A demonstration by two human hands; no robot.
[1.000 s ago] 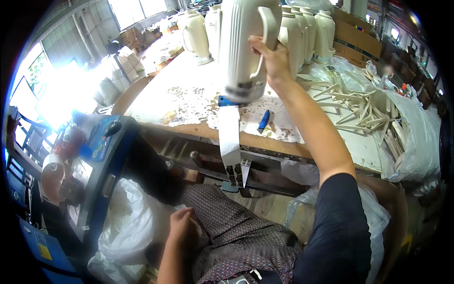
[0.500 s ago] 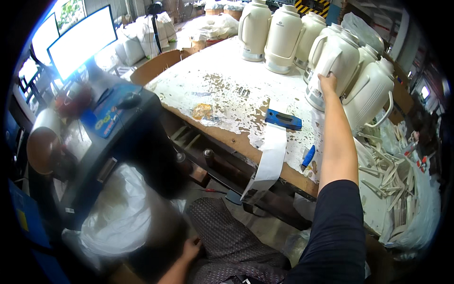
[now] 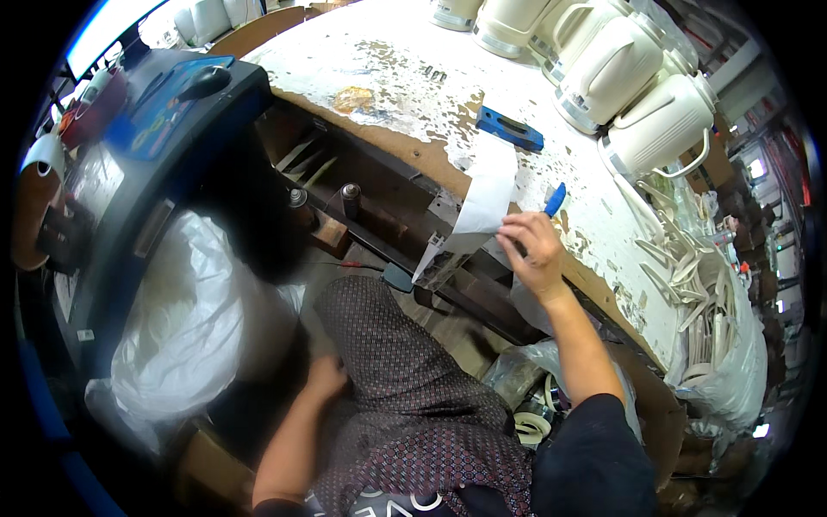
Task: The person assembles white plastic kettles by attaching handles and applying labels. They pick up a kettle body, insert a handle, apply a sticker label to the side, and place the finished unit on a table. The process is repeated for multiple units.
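My right hand [image 3: 536, 248] is at the table's front edge, thumb and fingertips pinched on the right edge of a white paper strip [image 3: 489, 185]. The strip runs from under a blue slotted block [image 3: 510, 129] and hangs over the edge, folded. Just beyond my fingers lies a small blue-handled tool [image 3: 556, 200], perhaps a cutter. Low beside my thigh is my left hand [image 3: 326, 377], slightly blurred, its fingers mostly hidden. Cream vacuum jugs [image 3: 610, 73] with handles stand at the far right of the table; one jug [image 3: 659, 129] leans.
Loose cream handles [image 3: 689, 284] are heaped at the table's right end by a plastic bag. A dark side desk [image 3: 172, 129] with a mouse [image 3: 205, 84] is on the left, above a white plastic-lined bin [image 3: 185, 319]. Metal posts [image 3: 351, 200] stick up under the table edge.
My right hand has left the cream jug and come back toward me to the paper strip. The view has tilted downward. My left hand stays low by my thigh.
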